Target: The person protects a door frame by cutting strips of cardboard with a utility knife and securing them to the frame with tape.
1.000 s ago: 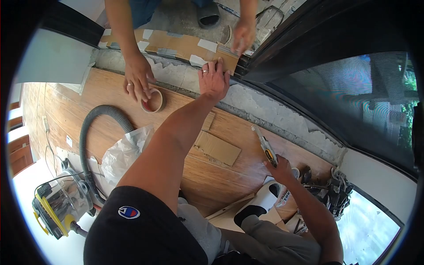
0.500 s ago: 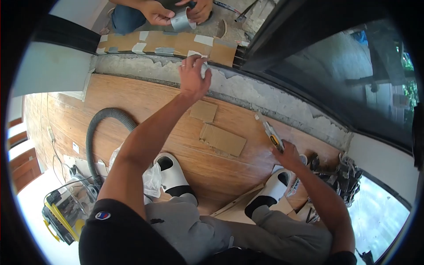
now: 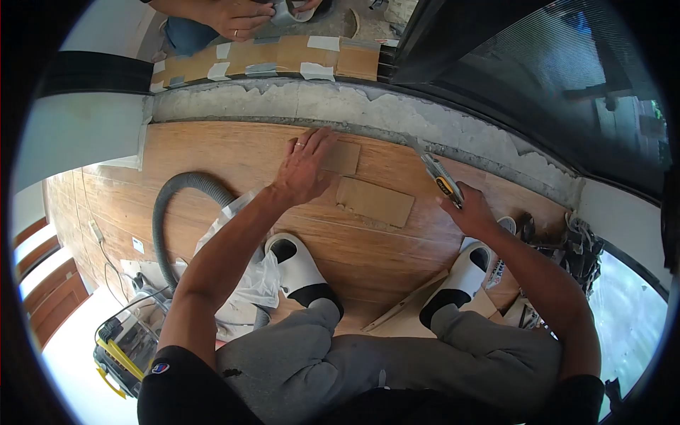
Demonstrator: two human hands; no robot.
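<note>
My right hand (image 3: pixel 471 211) is closed round a yellow-and-grey utility knife (image 3: pixel 443 180), its tip toward the bare concrete strip (image 3: pixel 397 115). Fingers stretched out, my left hand (image 3: pixel 306 166) is over the wooden floor (image 3: pixel 212 152), at the left edge of a small cardboard piece (image 3: pixel 342 158). A larger cardboard piece (image 3: pixel 375 202) lies between my hands, nearer my feet. Beyond the concrete, a long cardboard strip (image 3: pixel 290 55) covers the door track, with patches of white and grey tape along it.
Across the threshold another person's hands (image 3: pixel 241 18) hold a roll of grey tape (image 3: pixel 289 13). A vacuum hose (image 3: pixel 161 212) curves at left beside a yellow-and-black vacuum (image 3: pixel 124 354) and clear plastic (image 3: pixel 258 280). Dark debris (image 3: pixel 581 248) lies at right by the glass door (image 3: pixel 538 78).
My left hand has come back from the taped cardboard strip to the small cardboard piece. A white tape patch shows where it was. My right hand still holds the knife.
</note>
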